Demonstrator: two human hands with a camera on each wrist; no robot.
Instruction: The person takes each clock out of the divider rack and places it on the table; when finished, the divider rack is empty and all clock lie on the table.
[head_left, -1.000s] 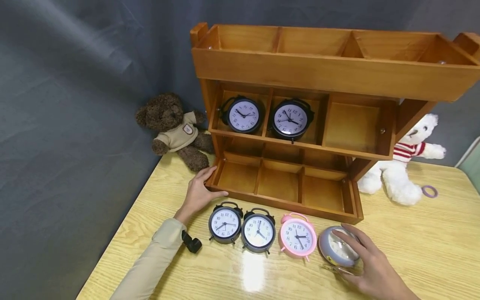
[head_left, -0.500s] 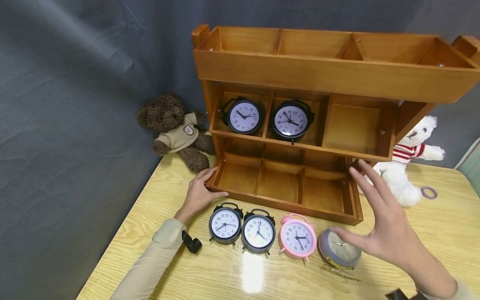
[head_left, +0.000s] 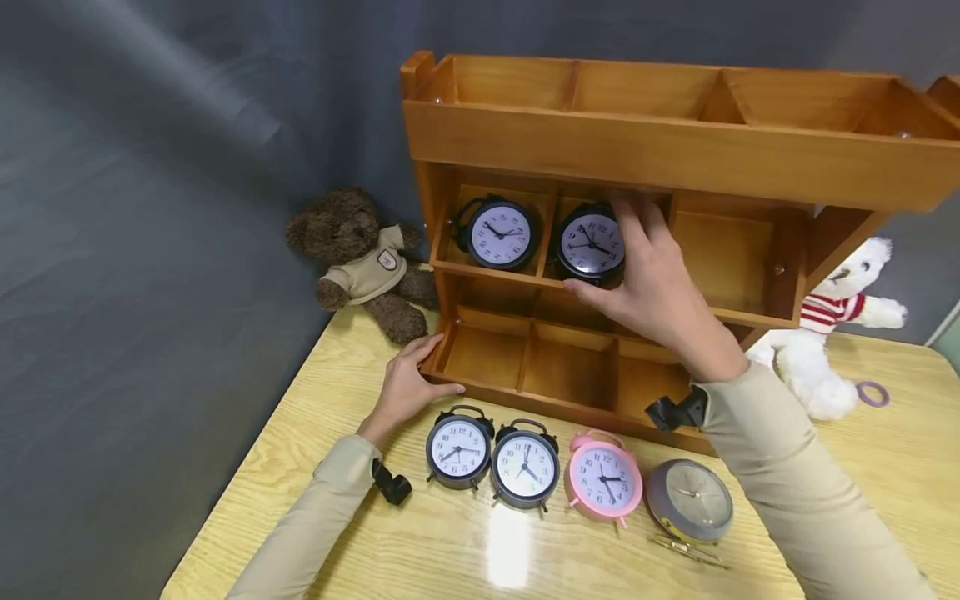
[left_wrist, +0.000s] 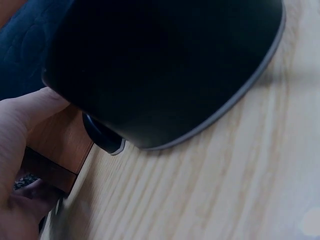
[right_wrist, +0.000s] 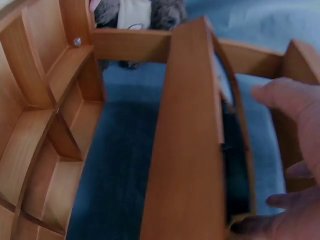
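Note:
In the head view, my left hand (head_left: 405, 385) rests at the lower left corner of the wooden shelf (head_left: 562, 402), thumb along its front and fingers at its side. My right hand (head_left: 660, 279) reaches to the middle tier, spread around the right side of a black alarm clock (head_left: 590, 243). The thumb lies below its face; the fingertips pass behind its upper right edge, where contact is hidden. In the right wrist view, fingers and thumb (right_wrist: 282, 95) stand apart beside the dark clock (right_wrist: 236, 170). Another black alarm clock (head_left: 500, 235) sits in the left compartment.
On the table stand two dark alarm clocks (head_left: 459, 450) (head_left: 525, 468), a pink one (head_left: 604, 479) and a grey round one (head_left: 690, 500). A brown teddy bear (head_left: 360, 258) sits left of the shelf, a white bear (head_left: 813, 367) right. A purple ring (head_left: 873, 394) lies nearby.
My right hand has left the grey clock and moved up and left to the black clock in the middle tier. The left hand keeps its place at the shelf corner.

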